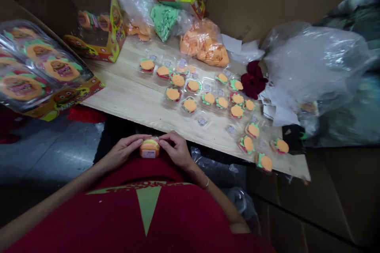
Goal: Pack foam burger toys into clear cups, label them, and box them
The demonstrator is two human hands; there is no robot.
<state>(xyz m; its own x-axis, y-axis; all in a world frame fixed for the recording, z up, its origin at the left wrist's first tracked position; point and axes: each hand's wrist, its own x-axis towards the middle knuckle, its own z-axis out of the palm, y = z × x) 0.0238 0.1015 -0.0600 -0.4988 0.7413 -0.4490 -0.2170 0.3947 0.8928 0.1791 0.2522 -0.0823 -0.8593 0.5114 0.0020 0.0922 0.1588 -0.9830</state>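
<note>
Close to my body, in front of the red shirt, I hold a small clear plastic case with an orange and yellow burger-shaped sweet (pixel 150 145) inside. A white printed label shows on its near side. My left hand (pixel 126 149) grips the case from the left with thumb and fingers. My right hand (pixel 177 149) pinches its upper right edge. Beyond the hands, on the wooden table (pixel 127 101), several clear trays carry burger sweets with orange tops, such as this burger (pixel 189 105). A clear tray (pixel 202 120) nearer me holds only a small greyish piece.
A display box (pixel 68 101) of packed burgers stands at left, another display box (pixel 114 35) behind it. Bags of orange pieces (pixel 204 43) and green pieces (pixel 164 19) lie at the back. Right are a dark red cloth (pixel 253 81), papers and a large plastic bag (pixel 317 59).
</note>
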